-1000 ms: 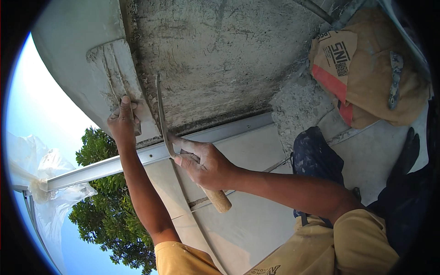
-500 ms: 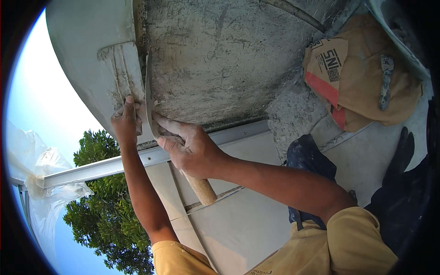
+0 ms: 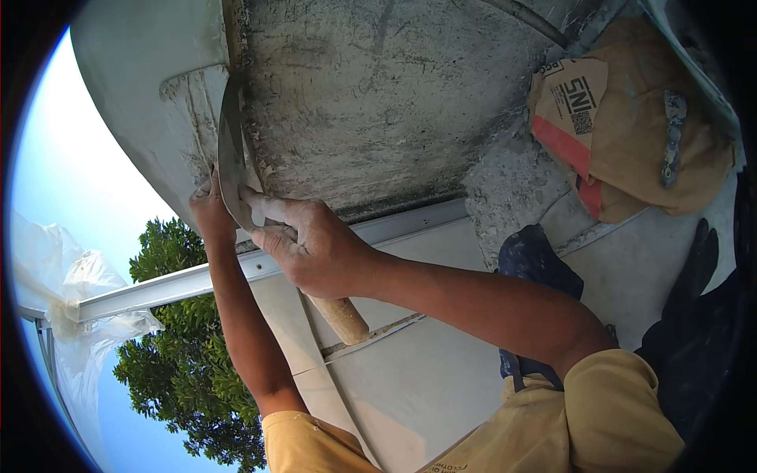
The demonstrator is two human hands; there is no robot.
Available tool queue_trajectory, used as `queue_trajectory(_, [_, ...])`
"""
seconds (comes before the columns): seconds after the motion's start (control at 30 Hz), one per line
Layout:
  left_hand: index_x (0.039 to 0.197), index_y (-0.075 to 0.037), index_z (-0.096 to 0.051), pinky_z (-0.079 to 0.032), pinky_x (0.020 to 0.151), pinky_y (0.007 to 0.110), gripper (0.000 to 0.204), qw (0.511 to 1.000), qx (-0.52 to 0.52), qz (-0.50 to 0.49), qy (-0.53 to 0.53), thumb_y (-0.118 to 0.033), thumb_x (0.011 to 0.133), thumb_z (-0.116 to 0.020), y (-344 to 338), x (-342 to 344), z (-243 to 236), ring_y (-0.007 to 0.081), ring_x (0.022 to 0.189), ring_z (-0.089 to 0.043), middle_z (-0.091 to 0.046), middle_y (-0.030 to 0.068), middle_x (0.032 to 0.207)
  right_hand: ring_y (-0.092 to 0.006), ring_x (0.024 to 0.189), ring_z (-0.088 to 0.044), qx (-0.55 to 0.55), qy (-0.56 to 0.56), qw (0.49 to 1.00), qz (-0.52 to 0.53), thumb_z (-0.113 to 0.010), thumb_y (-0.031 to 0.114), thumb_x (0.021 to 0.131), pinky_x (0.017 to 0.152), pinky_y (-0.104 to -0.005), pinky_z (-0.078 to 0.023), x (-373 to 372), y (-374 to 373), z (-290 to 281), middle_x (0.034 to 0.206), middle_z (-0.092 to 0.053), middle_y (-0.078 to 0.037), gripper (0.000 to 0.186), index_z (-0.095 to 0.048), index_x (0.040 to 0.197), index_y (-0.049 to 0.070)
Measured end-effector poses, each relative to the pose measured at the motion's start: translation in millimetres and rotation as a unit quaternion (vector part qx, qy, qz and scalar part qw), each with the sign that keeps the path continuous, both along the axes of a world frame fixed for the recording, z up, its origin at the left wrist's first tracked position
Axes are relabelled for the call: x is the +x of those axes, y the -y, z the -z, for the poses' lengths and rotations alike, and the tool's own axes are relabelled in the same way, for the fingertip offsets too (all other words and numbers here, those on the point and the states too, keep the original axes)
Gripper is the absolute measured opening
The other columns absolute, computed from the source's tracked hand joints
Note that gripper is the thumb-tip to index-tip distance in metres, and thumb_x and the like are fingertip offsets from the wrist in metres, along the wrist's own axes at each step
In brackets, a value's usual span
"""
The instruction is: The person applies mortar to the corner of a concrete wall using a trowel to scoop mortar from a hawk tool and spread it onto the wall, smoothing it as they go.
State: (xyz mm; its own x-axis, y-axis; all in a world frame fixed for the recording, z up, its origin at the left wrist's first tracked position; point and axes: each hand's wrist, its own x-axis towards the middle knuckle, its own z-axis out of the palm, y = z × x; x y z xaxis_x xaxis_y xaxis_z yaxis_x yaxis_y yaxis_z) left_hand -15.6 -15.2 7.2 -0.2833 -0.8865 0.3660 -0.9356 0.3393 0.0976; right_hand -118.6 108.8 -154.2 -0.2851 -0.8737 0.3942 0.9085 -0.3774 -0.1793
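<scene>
Thin steel trowel w/ wooden handle (image 3: pixel 231 162) is gripped by right hand (image 3: pixel 315 248), fist closed on handle, blade edge laid on grey rough plastered wall (image 3: pixel 371 94). Left hand (image 3: pixel 211 209) is pressed flat at wall edge, nothing held. Grey coat looks mostly spread; left edge strip (image 3: pixel 189 102) appears unfinished. Brown paper cement sack (image 3: pixel 631 134) is slumped at right.

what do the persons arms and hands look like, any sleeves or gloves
Both hands are bare, no gloves. The left hand and right hand are dusted with pale grey powder, heaviest on the fingers. Both forearms are bare up to short mustard-yellow sleeves: the left sleeve has small pale smears, and the right sleeve is loosely bunched. No watch, rings or wristbands show.
</scene>
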Motion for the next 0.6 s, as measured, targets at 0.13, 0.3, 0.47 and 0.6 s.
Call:
queue_trajectory(0.13, [0.076,0.005,-0.067,-0.040,0.052,0.024,0.050,0.996,-0.015,-0.071,0.049,-0.044,0.087,-0.067,-4,-7,-2,0.0082,0.056,-0.051,-0.058,0.0018,0.061,-0.0239,0.113,-0.057,-0.024,0.007,0.997,-0.076,-0.052,0.013,0.093,0.098,-0.0314,-0.041,26,-6,-1,0.119,-0.058,-0.026,0.048,-0.041,0.132,-0.012])
queue_trajectory(0.3, [0.075,0.004,-0.068,-0.040,0.052,0.026,0.049,0.996,-0.005,-0.075,0.039,-0.044,0.087,-0.067,-10,-14,1,0.0085,0.054,-0.050,-0.058,0.0017,0.061,-0.0257,0.116,-0.056,-0.001,-0.090,0.988,-0.126,-0.051,0.012,0.093,0.099,-0.0319,-0.041,32,-19,18,0.123,-0.056,-0.027,0.046,-0.042,0.133,-0.010])
queue_trajectory(0.47, [0.074,0.002,-0.069,-0.039,0.052,0.026,0.045,0.995,-0.029,-0.036,0.088,-0.042,0.088,-0.066,-6,-5,2,0.0082,0.054,-0.048,-0.057,0.0016,0.060,-0.0255,0.115,-0.057,-0.036,0.034,0.997,0.055,-0.051,0.010,0.093,0.097,-0.0323,-0.043,23,-2,15,0.122,-0.057,-0.027,0.046,-0.042,0.134,-0.009])
queue_trajectory(0.6, [0.073,0.000,-0.068,-0.039,0.051,0.025,0.043,0.997,-0.046,-0.021,0.066,-0.040,0.088,-0.066,-4,-6,0,0.0078,0.053,-0.048,-0.059,0.0015,0.061,-0.0246,0.114,-0.057,-0.021,-0.005,0.999,-0.028,-0.050,0.008,0.092,0.096,-0.0316,-0.043,46,1,1,0.121,-0.058,-0.027,0.046,-0.041,0.134,-0.009])
